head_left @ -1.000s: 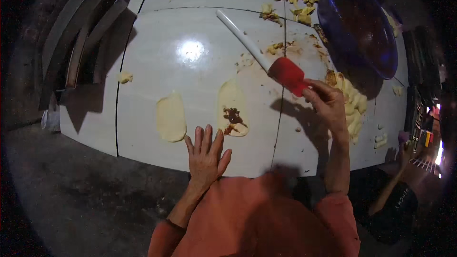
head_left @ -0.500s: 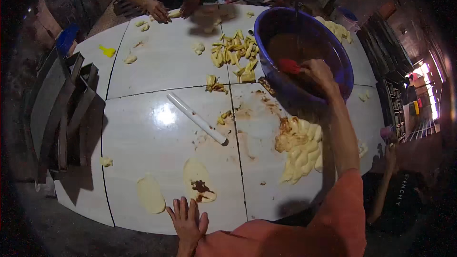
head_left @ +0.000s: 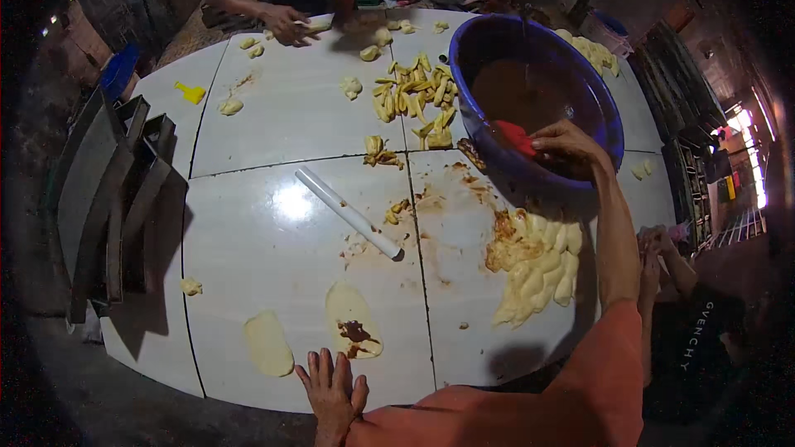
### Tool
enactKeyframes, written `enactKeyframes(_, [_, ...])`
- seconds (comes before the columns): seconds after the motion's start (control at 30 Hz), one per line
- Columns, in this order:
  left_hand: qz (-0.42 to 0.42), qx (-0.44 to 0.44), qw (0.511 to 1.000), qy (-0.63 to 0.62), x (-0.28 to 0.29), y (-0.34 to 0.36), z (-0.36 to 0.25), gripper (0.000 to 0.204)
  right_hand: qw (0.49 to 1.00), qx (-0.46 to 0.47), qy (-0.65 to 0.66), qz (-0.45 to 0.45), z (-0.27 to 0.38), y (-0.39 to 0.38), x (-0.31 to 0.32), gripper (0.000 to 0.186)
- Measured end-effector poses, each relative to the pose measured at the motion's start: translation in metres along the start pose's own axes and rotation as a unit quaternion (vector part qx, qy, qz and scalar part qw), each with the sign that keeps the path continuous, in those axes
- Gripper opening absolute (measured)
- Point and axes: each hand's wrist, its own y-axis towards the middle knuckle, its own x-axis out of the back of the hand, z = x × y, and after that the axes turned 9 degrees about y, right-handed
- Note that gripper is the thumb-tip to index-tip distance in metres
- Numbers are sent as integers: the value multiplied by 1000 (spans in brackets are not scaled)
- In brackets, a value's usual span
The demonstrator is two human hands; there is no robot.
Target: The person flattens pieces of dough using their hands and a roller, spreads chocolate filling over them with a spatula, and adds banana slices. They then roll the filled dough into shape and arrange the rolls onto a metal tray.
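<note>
My right hand (head_left: 563,145) grips a red scraper (head_left: 512,134) dipped inside the large blue basin (head_left: 614,120), which holds brown liquid. Near the front edge, my left hand (head_left: 335,385) rests with fingers spread just below two flattened ovals of pale dough: a plain one (head_left: 267,343) on the left and one (head_left: 352,302) with a dark brown smear (head_left: 356,333) on it. A white rod (head_left: 348,211) lies diagonally above them. Beside my right forearm spreads a lumpy mass of pale dough (head_left: 542,273), partly stained brown.
Metal moulds (head_left: 112,207) stand at the left, near a yellow tool (head_left: 190,91). Cut yellow pieces (head_left: 414,91) lie left of the basin. A co-worker's hands (head_left: 290,26) handle dough across the table (head_left: 273,141). Another person's hands (head_left: 658,244) are at the right edge.
The red scraper in my right hand has moved from over the table into the basin. The view now takes in more of the table's far side and the co-worker there.
</note>
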Motion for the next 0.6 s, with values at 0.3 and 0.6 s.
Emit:
enactKeyframes(0.3, [-7,1,1000,-4,2,2,-3,63,994,-74,80,-20,17,-31,4,37])
enactKeyframes(0.6, [-72,-39,995,-47,4,0,2,55,997,-42,35,-45,97,-75,-61,43])
